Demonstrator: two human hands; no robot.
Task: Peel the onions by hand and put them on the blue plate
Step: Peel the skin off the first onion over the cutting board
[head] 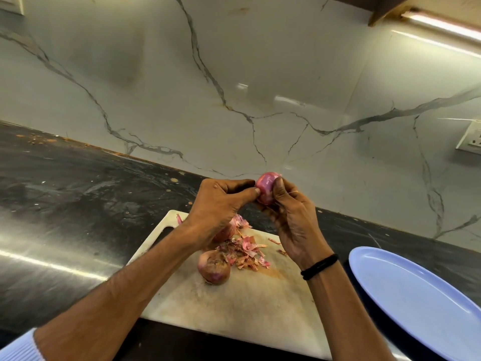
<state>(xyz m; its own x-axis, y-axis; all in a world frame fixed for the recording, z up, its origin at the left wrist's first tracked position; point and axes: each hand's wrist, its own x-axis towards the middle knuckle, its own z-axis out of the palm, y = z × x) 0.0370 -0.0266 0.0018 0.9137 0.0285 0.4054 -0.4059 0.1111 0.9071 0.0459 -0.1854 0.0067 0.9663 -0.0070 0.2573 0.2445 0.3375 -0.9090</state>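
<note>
Above the far end of the white cutting board (234,306) my right hand (294,222) grips a small pink-purple onion (265,187). My left hand (221,204) pinches the onion's skin at its left side with thumb and fingertips. An unpeeled onion (214,267) lies on the board, and a second onion (224,233) is partly hidden under my left wrist. A heap of dry onion skins (246,250) lies between them. The blue plate (426,298) sits to the right of the board, with nothing on its visible part.
The board lies on a dark stone counter (78,204) that runs to a marble-patterned wall (234,87). A wall socket (469,138) is at the right edge. Small crumbs dot the counter at the far left.
</note>
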